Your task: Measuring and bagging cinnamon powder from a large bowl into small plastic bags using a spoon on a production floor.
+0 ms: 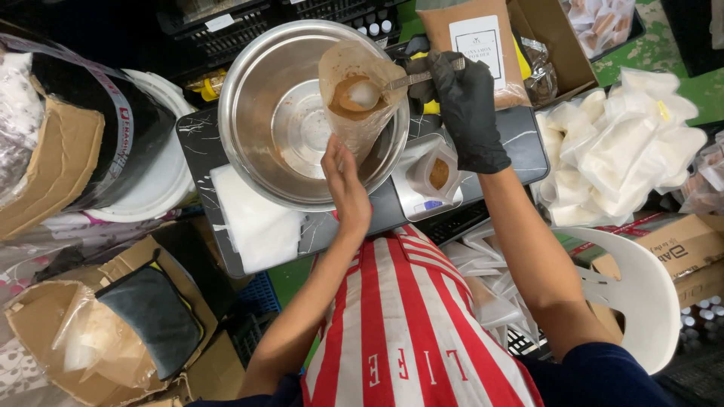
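Observation:
My left hand [346, 187], bare, holds a clear plastic pouch [354, 94] open over a large steel bowl [256, 98]. Brown powder lies inside the pouch. My right hand [466, 105], in a black glove, grips a metal spoon [392, 84] whose bowl is inside the pouch mouth. A small filled pouch of brown powder [437, 173] stands on a scale [422, 200] just right of the bowl. A large brown bag of powder with a white label [471, 34] stands behind my right hand.
The bowl sits on a dark marble-patterned top [204, 151] with a stack of clear bags [256, 222] at its front. A pile of white pouches [626, 143] lies at right. Cardboard boxes [679, 245], a white chair [641, 286] and black crates surround me.

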